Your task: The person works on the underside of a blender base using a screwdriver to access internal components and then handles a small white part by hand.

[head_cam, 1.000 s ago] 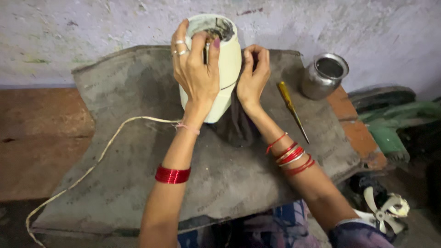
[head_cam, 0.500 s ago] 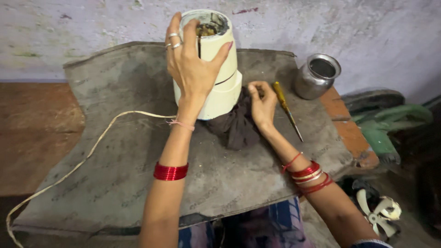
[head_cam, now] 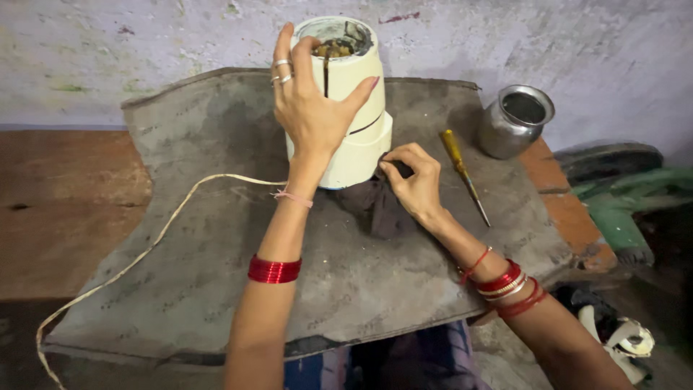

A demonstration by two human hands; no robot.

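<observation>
The left hand [head_cam: 315, 108] hides much of the cream appliance body [head_cam: 350, 108]; its cord [head_cam: 130, 263] leaves the frame.

A cream plastic appliance housing [head_cam: 346, 101] stands upside down on the worktop, its open base showing inner parts; a dark crumpled cloth [head_cam: 375, 206] lies against its lower edge.
</observation>
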